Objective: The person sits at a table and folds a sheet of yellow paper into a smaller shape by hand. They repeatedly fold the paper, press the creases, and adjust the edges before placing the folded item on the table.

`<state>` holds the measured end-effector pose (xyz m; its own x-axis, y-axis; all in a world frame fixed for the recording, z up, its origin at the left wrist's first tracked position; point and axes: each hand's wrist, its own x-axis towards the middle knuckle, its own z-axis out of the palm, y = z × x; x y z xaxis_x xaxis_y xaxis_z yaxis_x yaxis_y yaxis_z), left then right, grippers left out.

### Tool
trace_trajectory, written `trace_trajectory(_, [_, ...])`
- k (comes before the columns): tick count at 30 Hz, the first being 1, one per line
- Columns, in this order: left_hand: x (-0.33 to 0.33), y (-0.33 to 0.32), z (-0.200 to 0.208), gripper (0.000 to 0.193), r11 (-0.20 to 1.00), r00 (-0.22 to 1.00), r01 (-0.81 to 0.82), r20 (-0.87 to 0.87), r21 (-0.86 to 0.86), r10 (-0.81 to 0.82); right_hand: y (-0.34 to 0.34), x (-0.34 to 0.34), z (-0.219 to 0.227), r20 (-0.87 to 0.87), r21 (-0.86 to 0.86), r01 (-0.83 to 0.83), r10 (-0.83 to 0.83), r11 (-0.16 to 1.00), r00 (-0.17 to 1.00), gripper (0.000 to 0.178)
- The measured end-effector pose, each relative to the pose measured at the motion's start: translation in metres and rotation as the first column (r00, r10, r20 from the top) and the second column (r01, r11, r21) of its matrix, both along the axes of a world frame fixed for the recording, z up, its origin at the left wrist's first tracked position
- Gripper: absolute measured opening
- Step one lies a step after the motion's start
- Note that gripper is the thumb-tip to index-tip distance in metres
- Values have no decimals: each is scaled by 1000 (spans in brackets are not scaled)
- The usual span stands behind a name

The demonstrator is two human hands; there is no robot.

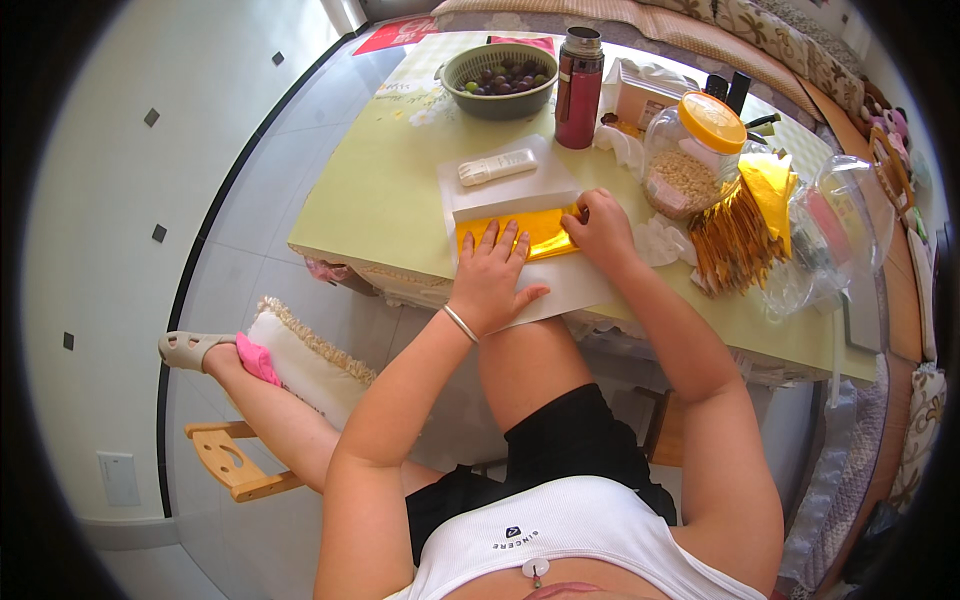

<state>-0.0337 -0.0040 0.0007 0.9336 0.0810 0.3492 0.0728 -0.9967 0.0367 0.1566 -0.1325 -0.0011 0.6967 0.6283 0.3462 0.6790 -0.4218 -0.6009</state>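
Note:
A shiny gold foil sheet lies as a narrow strip on white paper at the table's near edge. My left hand rests on its left part, fingers spread and flat. With fingers bent together, my right hand pinches the strip's right end. Just beyond, a white oblong object lies on the paper; its kind is unclear. To the right of my right hand stands a fanned stack of folded gold foil pieces.
A grey-green colander of grapes and a red flask stand at the back. An orange-lidded jar, crumpled tissue and clear plastic bags are on the right. A wooden stool is below left.

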Motion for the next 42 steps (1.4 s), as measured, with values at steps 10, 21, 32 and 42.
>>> trace_trajectory(10, [0,9,-8,78,997,997,19,-73,77,-13,0,-67,7,335,-313,-442,534,840,777,72])
trace_trajectory(21, [-32,12,6,99,975,937,-204,-306,-89,168,-49,-42,-6,204,-547,-254,421,798,884,92])
trace_trajectory(32, [-20,52,21,71,984,984,-66,-154,163,91,-46,-58,25,449,-463,-258,476,848,756,23])
trace_trajectory(42, [8,1,25,20,972,985,166,73,-167,-155,-31,-44,24,512,-461,-267,499,846,699,6])
